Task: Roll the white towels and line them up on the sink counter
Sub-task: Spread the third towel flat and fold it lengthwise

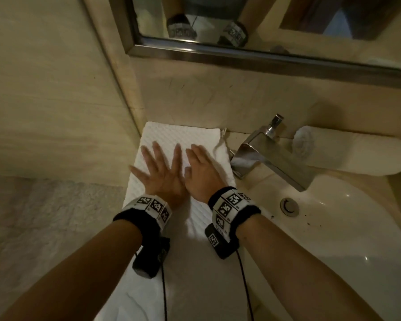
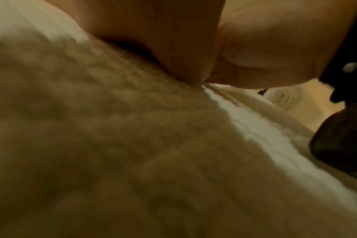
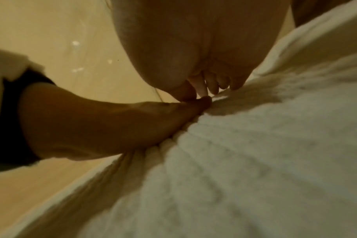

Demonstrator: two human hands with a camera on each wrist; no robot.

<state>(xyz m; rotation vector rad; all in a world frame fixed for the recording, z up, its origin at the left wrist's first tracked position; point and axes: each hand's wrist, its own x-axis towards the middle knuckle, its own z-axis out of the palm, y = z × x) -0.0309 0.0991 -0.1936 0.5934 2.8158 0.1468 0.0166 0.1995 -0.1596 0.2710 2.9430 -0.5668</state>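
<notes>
A white waffle-textured towel (image 1: 183, 137) lies flat along the counter left of the sink, running from the back wall toward me. My left hand (image 1: 159, 169) lies on it palm down with fingers spread and straight. My right hand (image 1: 200, 169) rests flat beside it, fingers straight, thumbs nearly meeting. Both wrist views show the palms pressed onto the towel (image 2: 112, 145) (image 3: 255, 153) at very close range. A rolled white towel (image 1: 347, 152) lies on the counter behind the faucet at the right.
A chrome faucet (image 1: 271, 156) stands between the flat towel and the roll. The white sink basin (image 1: 347, 228) with its drain (image 1: 289, 206) lies to the right. A mirror (image 1: 264, 26) hangs above the back wall. A tiled wall (image 1: 51, 89) closes the left.
</notes>
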